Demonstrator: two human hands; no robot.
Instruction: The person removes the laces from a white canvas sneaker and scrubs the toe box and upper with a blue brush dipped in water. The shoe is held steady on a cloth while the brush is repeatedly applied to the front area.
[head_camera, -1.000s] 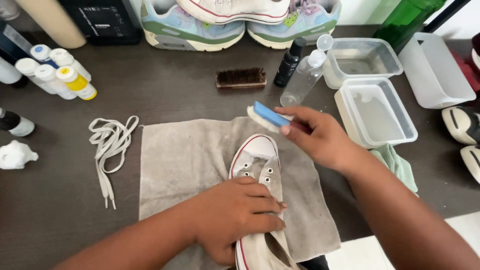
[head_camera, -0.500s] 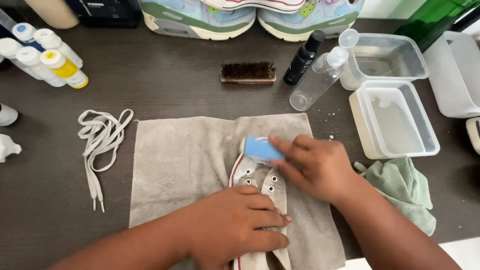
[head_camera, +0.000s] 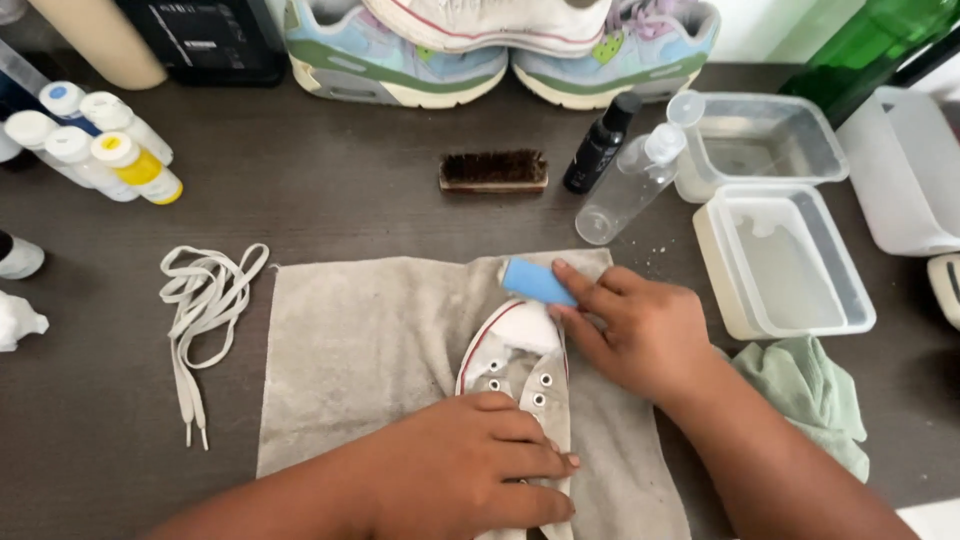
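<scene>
A white canvas sneaker (head_camera: 512, 352) with a red sole stripe and no laces lies on a grey towel (head_camera: 370, 350), toe pointing away from me. My left hand (head_camera: 470, 470) presses down on its tongue and sides. My right hand (head_camera: 635, 325) grips a small blue-backed brush (head_camera: 535, 281), held at the toe cap with the bristles against the shoe's tip.
White laces (head_camera: 205, 310) lie left of the towel. A wooden bristle brush (head_camera: 494, 170), a black bottle (head_camera: 601, 143) and a clear spray bottle (head_camera: 630, 185) stand behind. Two plastic tubs of water (head_camera: 790, 320) sit at right, a green cloth (head_camera: 805, 395) below them. Paint bottles (head_camera: 95, 145) stand far left, sneakers (head_camera: 500, 50) at the back.
My right hand brought the blue brush down from above the towel's far edge onto the sneaker's toe and is now sliding it across the toe cap. My left hand stays on the shoe.
</scene>
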